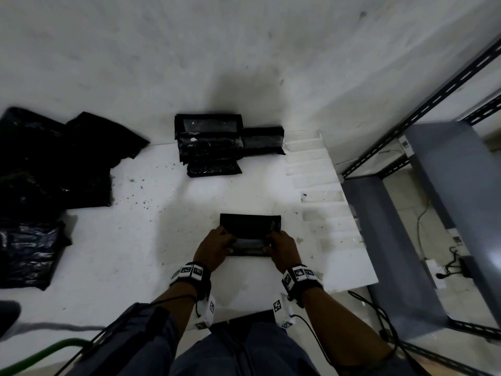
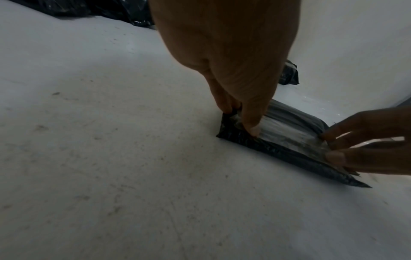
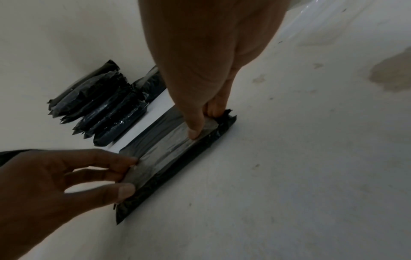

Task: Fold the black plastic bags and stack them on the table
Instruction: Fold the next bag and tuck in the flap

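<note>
The head camera looked steeply down from above the counter [image 1: 130, 240], facing the wall. Each wrist camera sat low and close along its own hand, looking across the counter: the left one rightward, the right one leftward. All three views shared the folded bag [image 1: 249, 226] and both hands.

We read no text, brand or number anywhere; the wrist bands [image 1: 189, 272] carry only black-and-white square marker patterns, not letters.
</note>
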